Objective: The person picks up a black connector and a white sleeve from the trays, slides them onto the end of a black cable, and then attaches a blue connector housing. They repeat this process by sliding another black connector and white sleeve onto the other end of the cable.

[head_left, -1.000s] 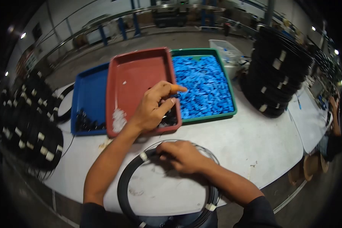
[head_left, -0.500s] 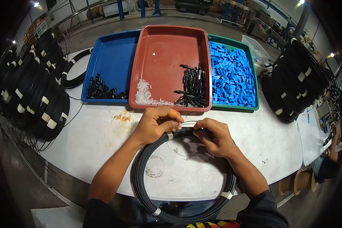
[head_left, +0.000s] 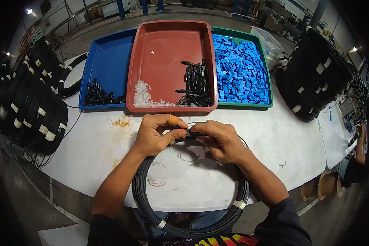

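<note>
A coil of black cable (head_left: 140, 180), bound with white tape, leans over the near table edge into my lap. Above its far rim my two hands nearly meet. My left hand (head_left: 158, 133), with an orange wrap on one finger, is closed in a pinch around a small dark piece at the cable end, largely hidden by the fingers. Thumb and fingers of my right hand (head_left: 222, 140) are closed on the thin black cable just beside it. A loose loop of the cable arcs behind the right fingers.
Beyond the hands stand a blue tray (head_left: 110, 49) with black parts, a red tray (head_left: 164, 45) with clear pieces and black connectors, and a green tray (head_left: 269, 92) of blue clips. Cable coils (head_left: 33, 110) pile up left, more coils (head_left: 315, 78) right. Another person's arm (head_left: 360, 147) shows far right.
My hands have come closer together, and the pale strand seen between them before is now mostly covered by fingers. The view has shifted, so the trays appear farther left and slightly higher.
</note>
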Demonstrator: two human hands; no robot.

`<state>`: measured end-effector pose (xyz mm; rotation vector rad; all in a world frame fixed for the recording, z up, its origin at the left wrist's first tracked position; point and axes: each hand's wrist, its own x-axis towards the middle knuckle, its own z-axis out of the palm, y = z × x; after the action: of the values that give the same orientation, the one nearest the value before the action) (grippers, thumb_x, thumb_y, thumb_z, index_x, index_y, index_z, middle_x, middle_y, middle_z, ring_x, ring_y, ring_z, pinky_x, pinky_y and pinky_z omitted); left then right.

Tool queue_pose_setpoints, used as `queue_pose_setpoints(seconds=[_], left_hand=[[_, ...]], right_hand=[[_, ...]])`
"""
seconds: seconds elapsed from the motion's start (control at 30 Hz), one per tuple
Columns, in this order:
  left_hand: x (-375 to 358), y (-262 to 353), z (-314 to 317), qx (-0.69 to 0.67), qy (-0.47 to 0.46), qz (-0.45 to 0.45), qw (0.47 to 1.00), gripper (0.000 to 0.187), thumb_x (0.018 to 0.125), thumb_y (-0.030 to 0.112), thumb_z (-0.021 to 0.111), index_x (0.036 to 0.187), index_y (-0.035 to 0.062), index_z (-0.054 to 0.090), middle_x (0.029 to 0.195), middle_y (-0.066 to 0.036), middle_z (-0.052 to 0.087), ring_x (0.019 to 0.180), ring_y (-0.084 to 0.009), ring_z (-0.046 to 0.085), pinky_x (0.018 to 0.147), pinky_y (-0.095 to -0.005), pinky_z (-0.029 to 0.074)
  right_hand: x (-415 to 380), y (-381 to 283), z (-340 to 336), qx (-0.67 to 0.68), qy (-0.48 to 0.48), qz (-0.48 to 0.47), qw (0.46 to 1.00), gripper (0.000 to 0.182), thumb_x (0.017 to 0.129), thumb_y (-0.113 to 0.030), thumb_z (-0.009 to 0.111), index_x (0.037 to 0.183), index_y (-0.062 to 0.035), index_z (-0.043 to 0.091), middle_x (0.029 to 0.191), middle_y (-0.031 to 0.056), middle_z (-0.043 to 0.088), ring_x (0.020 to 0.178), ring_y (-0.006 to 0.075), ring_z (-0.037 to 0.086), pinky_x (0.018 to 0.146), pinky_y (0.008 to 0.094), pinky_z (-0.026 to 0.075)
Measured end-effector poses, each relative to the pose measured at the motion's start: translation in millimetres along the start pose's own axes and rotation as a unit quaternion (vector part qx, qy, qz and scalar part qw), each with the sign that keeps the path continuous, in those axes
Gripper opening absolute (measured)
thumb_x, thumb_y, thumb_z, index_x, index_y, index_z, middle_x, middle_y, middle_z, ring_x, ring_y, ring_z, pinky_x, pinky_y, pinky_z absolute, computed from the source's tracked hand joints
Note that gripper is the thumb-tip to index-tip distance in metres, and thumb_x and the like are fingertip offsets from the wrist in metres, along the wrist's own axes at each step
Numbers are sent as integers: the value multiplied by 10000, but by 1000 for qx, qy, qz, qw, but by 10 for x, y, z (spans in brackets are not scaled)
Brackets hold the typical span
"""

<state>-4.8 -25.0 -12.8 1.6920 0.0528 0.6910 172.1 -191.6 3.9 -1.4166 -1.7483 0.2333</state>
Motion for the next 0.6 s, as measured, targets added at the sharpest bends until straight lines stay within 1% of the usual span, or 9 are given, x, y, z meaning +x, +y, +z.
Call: queue_pose_setpoints(seconds=[0.13,0.2,0.33,0.43,0.5,0.6], left_hand=[[-4,-6,17,-8,9,-11,1000,189,872,-3,798,1044,-58,744,965,-120,763,850,-141,723,784,-266,590],[-3,12,17,26,6,5,1000,187,858,-3,809,1032,-46,754,958,-126,769,841,-139,722,777,-264,588],[11,2,29,37,3,30,999,179,844,-8,817,1013,-34,765,940,-125,776,812,-132,719,748,-254,585],[6,4,14,57,-5,19,998,157,839,-18,816,989,-29,771,924,-122,779,797,-128,722,720,-247,584],[10,-13,13,59,-9,21,998,149,838,-21,815,981,-29,772,917,-118,781,791,-122,724,701,-238,581],[10,-15,10,55,-14,12,998,158,842,-13,817,992,-29,770,926,-116,781,806,-125,727,716,-240,583]], right_hand=[[-15,-41,-15,-21,-21,15,999,453,845,27,688,1267,-132,641,990,127,712,827,348,714,696,428,571],[-12,-49,-29,-24,-47,23,998,489,835,27,689,1288,-148,627,995,129,718,823,354,717,698,435,573],[6,-90,-63,-19,-73,44,996,499,822,33,685,1284,-148,628,991,137,719,831,357,716,706,437,573],[-1,-66,-40,-2,-86,62,994,506,805,39,681,1277,-136,626,994,147,718,853,360,715,717,435,573],[-3,-39,-21,5,-76,41,996,524,787,58,675,1277,-118,620,999,157,718,879,366,713,738,433,574],[-5,-30,-38,4,-100,58,993,535,785,74,664,1285,-108,613,1032,162,718,908,374,712,759,439,576]])
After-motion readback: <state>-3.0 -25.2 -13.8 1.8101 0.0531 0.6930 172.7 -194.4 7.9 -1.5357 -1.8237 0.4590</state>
